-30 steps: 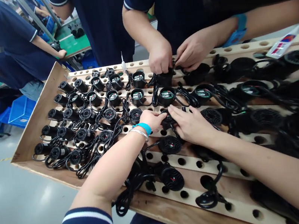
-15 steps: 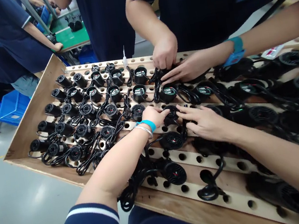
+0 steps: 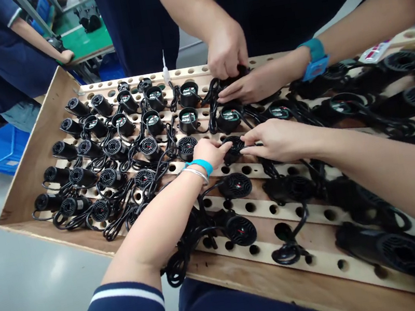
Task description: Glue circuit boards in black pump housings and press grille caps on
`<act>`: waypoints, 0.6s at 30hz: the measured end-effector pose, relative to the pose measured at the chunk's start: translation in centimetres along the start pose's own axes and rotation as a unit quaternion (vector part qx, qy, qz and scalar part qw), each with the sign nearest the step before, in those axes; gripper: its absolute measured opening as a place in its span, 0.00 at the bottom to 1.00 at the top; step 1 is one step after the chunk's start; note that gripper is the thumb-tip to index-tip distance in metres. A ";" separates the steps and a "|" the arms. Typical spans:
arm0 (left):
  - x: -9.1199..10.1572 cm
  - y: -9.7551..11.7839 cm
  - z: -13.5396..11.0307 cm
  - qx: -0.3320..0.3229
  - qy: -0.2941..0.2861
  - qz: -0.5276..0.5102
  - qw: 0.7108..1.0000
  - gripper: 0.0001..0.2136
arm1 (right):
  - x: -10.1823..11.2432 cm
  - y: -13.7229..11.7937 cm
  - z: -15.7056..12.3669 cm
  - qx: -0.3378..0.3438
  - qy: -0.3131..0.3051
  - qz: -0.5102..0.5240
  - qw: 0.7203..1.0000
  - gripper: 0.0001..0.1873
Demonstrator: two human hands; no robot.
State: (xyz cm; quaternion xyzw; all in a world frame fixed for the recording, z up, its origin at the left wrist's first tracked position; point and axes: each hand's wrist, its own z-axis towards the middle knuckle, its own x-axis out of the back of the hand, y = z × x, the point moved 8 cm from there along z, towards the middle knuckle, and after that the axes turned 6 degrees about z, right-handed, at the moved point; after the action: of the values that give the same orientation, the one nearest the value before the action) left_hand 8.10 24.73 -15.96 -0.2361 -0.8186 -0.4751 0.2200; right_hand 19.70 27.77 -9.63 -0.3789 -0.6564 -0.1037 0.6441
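A black cylindrical housing with a slotted end cap [image 3: 234,148] stands between my two hands in the wooden rack. My left hand [image 3: 209,154], below a turquoise wristband, grips the cap's left edge with thumb and fingers. On the cap's right edge, the fingertips of my right hand [image 3: 278,140] pinch it. Just nearer to me lies another slotted-cap housing [image 3: 236,186]. Beyond my hands, an open housing [image 3: 229,116] shows a green circuit board, and coiled black cable lies around it.
A co-worker's hand [image 3: 227,50] and other hand [image 3: 255,86] work at the far side. The wooden tray [image 3: 33,151] has perforated strips bearing several housings and cables. A white nozzle bottle [image 3: 166,73] stands at the back; a blue bin [image 3: 7,150] is on the left.
My right hand has shifted up and its fingers have drawn together at the cap's edge. My left hand stays at the cap. The whole view has shifted slightly.
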 end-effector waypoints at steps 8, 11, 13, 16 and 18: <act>-0.4 -0.3 0.1 -0.001 -0.001 -0.015 1.000 0.16 | -0.5 -1.4 -1.2 -0.119 0.024 -0.027 0.992 0.17; -0.6 -0.4 0.2 0.000 -0.003 -0.026 1.000 0.16 | -0.8 -1.3 -1.5 -0.121 0.032 -0.023 0.992 0.14; -0.7 -0.5 0.3 0.001 -0.001 -0.027 1.000 0.16 | -1.0 -1.0 -1.6 -0.117 0.037 -0.014 0.992 0.14; -0.7 -0.6 0.4 -0.003 0.000 -0.029 1.000 0.16 | -1.4 -0.7 -1.7 -0.106 0.047 0.007 0.993 0.13; -0.7 -0.7 0.4 0.001 -0.003 -0.042 0.999 0.16 | -1.6 -0.5 -1.8 -0.099 0.061 0.019 0.993 0.13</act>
State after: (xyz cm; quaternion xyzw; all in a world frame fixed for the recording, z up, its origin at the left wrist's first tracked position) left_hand 8.16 24.65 -17.03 -0.2026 -0.8290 -0.4825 0.1970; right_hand 20.58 25.77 -10.66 -0.4465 -0.5953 -0.1784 0.6438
